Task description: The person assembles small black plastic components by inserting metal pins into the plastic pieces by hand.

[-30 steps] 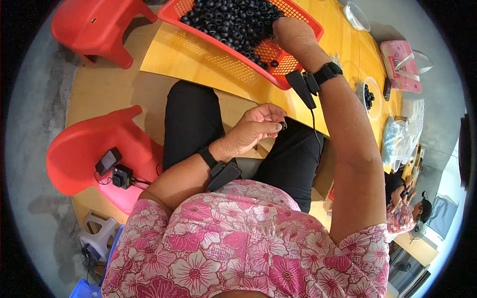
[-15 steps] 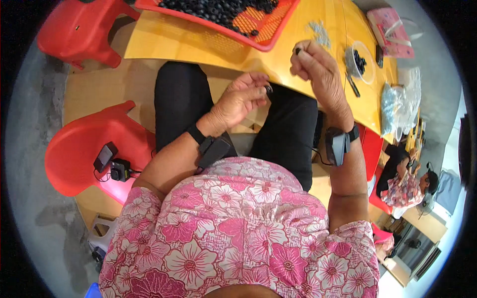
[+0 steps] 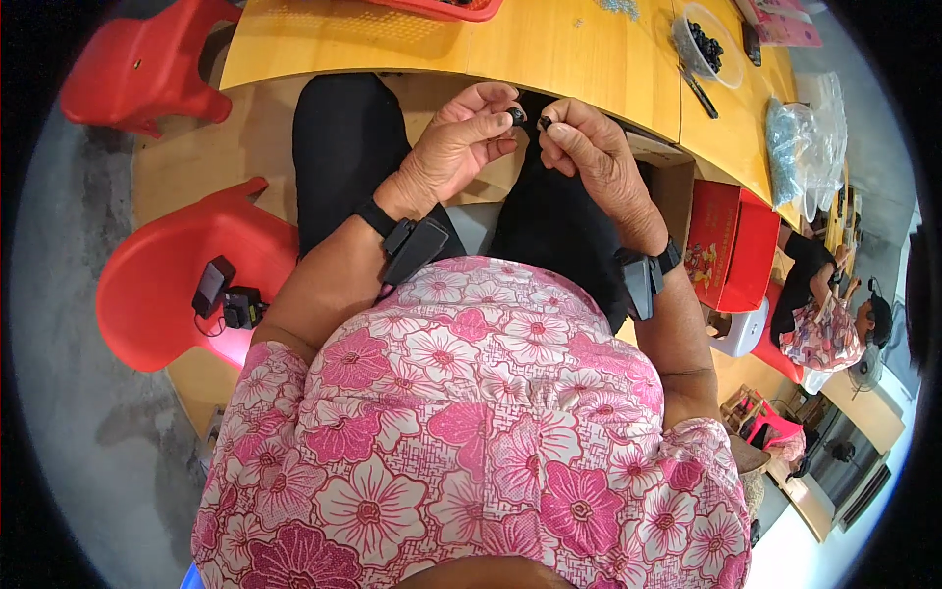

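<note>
My left hand [image 3: 461,147] pinches a small dark bead [image 3: 516,117] at its fingertips; my right hand [image 3: 589,147] pinches another dark piece [image 3: 545,123] just beside it, below the worktop's [image 3: 549,49] near edge. Both too small to tell their long axis.

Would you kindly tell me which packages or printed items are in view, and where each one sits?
Red box: on the floor right of the person, under the table edge; rectangular, red with a small coloured picture.
Clear plastic bag: on the yellow table at right; crumpled, see-through, bluish contents.
Pink printed sheet: table's far right corner; flat, pink.
</note>
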Demonstrator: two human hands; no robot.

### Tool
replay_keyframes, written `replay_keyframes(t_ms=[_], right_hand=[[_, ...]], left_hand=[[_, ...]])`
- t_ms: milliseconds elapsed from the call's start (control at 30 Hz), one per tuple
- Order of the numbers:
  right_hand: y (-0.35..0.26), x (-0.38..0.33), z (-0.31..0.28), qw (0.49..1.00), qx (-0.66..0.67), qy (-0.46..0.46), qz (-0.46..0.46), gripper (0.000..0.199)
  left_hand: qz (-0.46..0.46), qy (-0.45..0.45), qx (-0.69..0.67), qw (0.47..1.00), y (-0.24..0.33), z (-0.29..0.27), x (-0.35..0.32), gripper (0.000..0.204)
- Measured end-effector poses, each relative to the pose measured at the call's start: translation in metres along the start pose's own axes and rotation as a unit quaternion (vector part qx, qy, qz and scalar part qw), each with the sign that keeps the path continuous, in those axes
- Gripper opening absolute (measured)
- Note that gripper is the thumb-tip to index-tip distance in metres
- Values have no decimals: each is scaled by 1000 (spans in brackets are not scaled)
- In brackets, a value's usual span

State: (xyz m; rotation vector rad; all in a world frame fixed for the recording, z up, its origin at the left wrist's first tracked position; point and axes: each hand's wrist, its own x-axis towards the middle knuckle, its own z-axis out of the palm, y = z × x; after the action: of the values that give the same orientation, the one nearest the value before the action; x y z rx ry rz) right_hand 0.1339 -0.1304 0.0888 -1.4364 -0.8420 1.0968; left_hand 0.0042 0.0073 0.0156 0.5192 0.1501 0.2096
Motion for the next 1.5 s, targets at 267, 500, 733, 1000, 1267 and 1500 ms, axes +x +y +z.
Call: replay_keyframes(t_ms=[267, 500, 733, 1000, 1267, 1500], right_hand=[[-4, 7, 3, 967, -254, 22, -6, 18], [3, 8, 6, 990, -123, 54, 34, 17], [15, 6, 18, 987, 91, 120, 59, 18], [18, 7, 12, 967, 225, 115, 43, 21], [20, 10, 19, 954, 265, 127, 57, 22], [19, 12, 25, 946, 281, 155, 56, 17]], left_hand=[[9, -22, -3, 1000, -2, -1, 5, 23], [2, -31, -3, 1000, -2, -6, 7, 25], [5, -30, -10, 999, -4, -6, 6, 26], [12, -22, 22, 999, -5, -4, 7, 27], [17, -18, 27, 999, -3, -2, 5, 26], [30, -7, 39, 999, -3, -2, 5, 26]])
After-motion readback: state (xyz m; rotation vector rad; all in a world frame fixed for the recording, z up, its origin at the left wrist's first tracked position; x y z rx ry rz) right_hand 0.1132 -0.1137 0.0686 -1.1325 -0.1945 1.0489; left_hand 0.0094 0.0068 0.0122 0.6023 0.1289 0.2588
